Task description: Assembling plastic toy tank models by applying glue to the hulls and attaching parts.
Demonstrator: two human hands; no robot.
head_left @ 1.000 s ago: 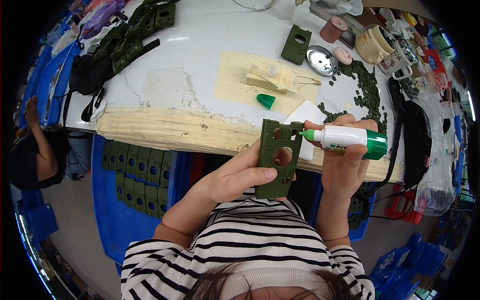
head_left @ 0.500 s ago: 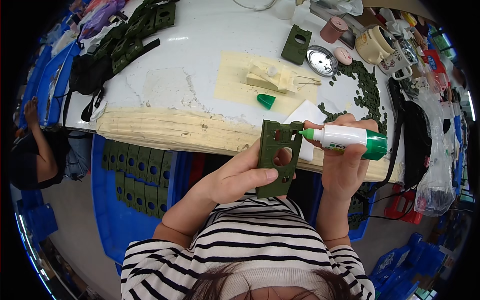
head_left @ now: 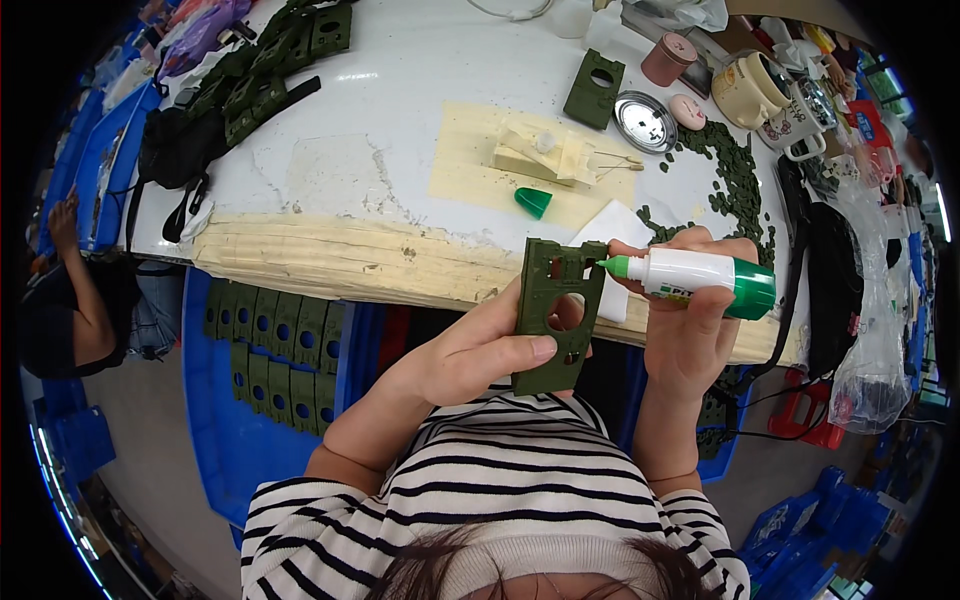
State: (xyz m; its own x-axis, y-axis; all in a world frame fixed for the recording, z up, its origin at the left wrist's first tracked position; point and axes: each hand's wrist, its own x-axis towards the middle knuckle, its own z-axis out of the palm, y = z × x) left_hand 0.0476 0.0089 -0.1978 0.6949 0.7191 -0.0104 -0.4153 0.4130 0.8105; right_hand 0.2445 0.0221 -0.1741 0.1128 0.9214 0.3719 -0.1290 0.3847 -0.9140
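My left hand [head_left: 480, 350] holds a dark green plastic plate [head_left: 556, 312] with a round hole upright in front of my chest, thumb across its lower half. My right hand [head_left: 695, 330] grips a white glue bottle [head_left: 690, 276] with a green base, held sideways. Its green nozzle touches the plate's upper right edge. A loose green cap [head_left: 533, 202] lies on the table beyond, on a yellowish taped patch.
The white table [head_left: 400, 110] carries a second green plate [head_left: 594, 89], a round metal lid [head_left: 645, 122], a heap of small green pieces [head_left: 735, 180], cups and black straps. A blue crate [head_left: 280, 350] of green plates stands below left. Another person [head_left: 70, 300] is at far left.
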